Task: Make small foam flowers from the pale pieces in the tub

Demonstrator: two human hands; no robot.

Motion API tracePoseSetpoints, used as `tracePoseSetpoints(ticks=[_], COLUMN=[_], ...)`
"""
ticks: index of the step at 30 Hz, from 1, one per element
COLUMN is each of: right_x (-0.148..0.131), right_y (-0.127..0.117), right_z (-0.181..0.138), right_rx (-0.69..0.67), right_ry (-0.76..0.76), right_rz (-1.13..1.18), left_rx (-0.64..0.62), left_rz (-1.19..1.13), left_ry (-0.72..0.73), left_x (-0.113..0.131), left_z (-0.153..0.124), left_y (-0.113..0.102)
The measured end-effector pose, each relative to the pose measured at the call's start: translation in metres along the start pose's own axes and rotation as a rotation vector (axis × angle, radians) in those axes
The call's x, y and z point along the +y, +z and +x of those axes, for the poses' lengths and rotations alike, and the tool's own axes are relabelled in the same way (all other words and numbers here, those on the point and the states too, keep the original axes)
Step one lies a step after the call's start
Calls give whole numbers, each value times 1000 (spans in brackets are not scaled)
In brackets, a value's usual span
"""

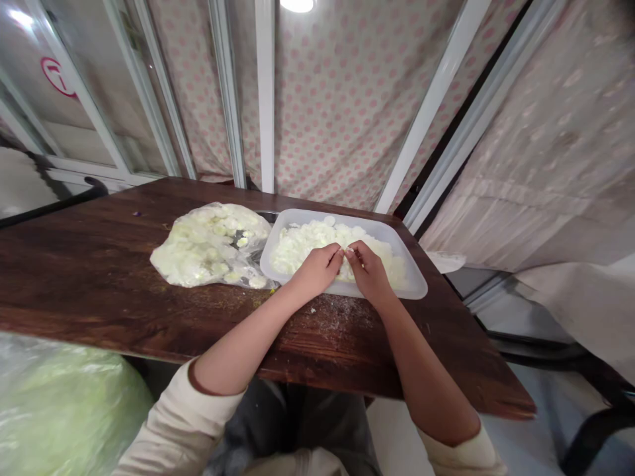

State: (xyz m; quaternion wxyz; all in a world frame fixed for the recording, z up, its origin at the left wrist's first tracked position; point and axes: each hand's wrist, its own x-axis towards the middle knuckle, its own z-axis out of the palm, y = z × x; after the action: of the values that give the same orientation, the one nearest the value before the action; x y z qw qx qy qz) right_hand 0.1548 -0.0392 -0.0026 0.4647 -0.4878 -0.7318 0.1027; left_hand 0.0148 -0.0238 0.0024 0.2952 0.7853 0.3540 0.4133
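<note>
My left hand (317, 270) and my right hand (366, 271) hang over a translucent plastic tray (397, 264), their fingertips nearly meeting. A small pale piece shows at my right fingertips. What my left fingers pinch is too small to tell. Beneath them, the tray holds a heap of pale, thin slices (327, 243), possibly cut vegetable. To the left, touching the tray, lies a clear plastic bag (211, 246) filled with similar pale slices. My forearms rest across the table's near edge.
Both stand on a dark wooden table (84, 271) with pale specks near my arms. A bulging pale green plastic bag (64, 410) sits low at the left. Polka-dot cloth (337, 119) and a window frame (139, 99) lie beyond the far edge.
</note>
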Motion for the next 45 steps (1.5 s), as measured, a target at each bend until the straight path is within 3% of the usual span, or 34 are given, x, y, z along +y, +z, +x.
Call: tracePoseSetpoints(ticks=[13, 34, 37, 45], right_x=[2, 7, 7, 3], right_y=[4, 4, 3, 3], right_z=[0, 1, 2, 1], right_rx=[-32, 54, 18, 10], right_ry=[13, -59, -86, 27], right_rz=[-207, -173, -161, -156], left_rx=[23, 65, 55, 66], left_rz=[117, 94, 131, 144], left_ry=[-30, -21, -19, -6], left_x=[-6, -5, -5, -2], left_z=[2, 2, 2, 1], left_y=[3, 3, 4, 3])
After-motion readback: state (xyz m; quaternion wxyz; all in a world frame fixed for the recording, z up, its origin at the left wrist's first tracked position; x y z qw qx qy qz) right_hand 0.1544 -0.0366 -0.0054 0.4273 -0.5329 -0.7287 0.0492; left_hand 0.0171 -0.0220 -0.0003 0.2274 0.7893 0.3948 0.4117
